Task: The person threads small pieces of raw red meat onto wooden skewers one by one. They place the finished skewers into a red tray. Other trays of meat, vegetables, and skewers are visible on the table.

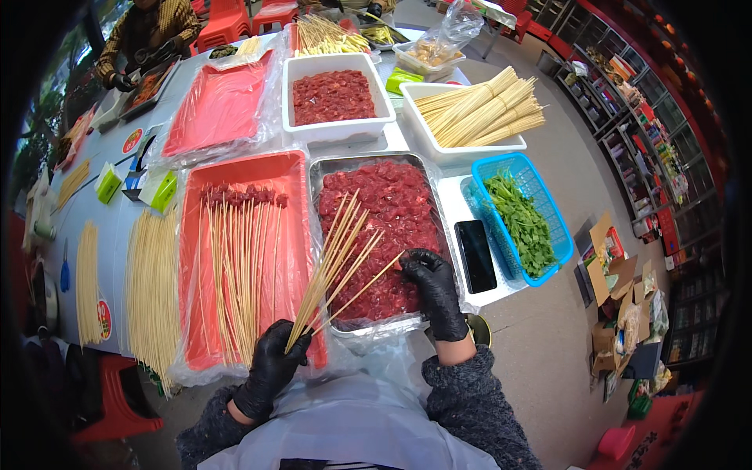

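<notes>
Both my hands wear black gloves. My left hand (272, 359) is closed round the lower ends of a fanned bundle of bamboo skewers (333, 262). One skewer leans out to the right, its tip at the fingers of my right hand (435, 291). Those fingers are pinched together on what looks like a small piece of raw meat, mostly hidden. Beneath is a metal tray (315, 168) heaped with cut raw red meat (380, 207). Left of it, a lined red tray (294, 266) holds a row of skewers (243, 274) with meat on their far ends.
Loose skewers (153, 290) lie at the left. Behind stand an empty red tray (215, 110), a white meat tub (338, 135) and a white tub (462, 155) of bundled skewers. At right are a phone (475, 254) and a blue basket (554, 223) of greens. Another person's gloved hand (123, 81) shows far left.
</notes>
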`<state>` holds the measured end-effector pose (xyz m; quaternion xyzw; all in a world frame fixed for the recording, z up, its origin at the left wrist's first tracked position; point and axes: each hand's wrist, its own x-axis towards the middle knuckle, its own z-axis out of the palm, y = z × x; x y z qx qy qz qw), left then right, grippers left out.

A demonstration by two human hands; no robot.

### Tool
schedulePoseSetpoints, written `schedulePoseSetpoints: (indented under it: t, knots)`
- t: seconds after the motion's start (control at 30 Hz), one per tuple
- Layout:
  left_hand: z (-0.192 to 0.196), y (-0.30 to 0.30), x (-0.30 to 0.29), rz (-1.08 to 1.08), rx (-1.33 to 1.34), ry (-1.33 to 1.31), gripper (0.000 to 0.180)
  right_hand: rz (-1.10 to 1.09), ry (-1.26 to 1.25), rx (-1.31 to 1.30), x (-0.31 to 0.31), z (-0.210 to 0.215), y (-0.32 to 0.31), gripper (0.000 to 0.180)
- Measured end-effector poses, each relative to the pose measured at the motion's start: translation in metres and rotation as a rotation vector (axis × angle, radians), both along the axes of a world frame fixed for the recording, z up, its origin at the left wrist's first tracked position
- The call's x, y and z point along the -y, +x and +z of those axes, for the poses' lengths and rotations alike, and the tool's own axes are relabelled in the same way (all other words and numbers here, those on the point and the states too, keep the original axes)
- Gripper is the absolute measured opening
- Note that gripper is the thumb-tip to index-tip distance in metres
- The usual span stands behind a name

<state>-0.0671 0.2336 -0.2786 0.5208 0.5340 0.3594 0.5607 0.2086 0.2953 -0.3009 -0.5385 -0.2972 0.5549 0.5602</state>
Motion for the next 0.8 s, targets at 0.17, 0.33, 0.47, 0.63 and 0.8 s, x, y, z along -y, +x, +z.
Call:
schedulePoseSetpoints:
  t: [0.17, 0.33, 0.47, 0.63, 0.8]
  knots:
    - [-0.002, -0.002, 0.000, -0.079, -0.213, 0.185, 0.007, -0.153, -0.062, -0.363, 0.002, 0.001, -0.005, 0.014]
    - [0.003, 0.000, 0.002, -0.081, -0.190, 0.152, 0.006, -0.173, -0.007, -0.455, 0.002, -0.001, -0.005, 0.016]
    - [0.006, 0.001, 0.001, -0.087, -0.214, 0.165, 0.006, -0.169, 0.086, -0.404, 0.001, -0.001, -0.008, 0.017]
    - [0.008, 0.001, 0.004, -0.062, -0.159, 0.111, 0.006, -0.180, 0.227, -0.141, 0.003, 0.001, -0.009, 0.018]
    - [0.013, -0.001, 0.005, -0.094, -0.210, 0.160, 0.007, -0.199, 0.184, -0.220, 0.002, -0.004, -0.004, 0.021]
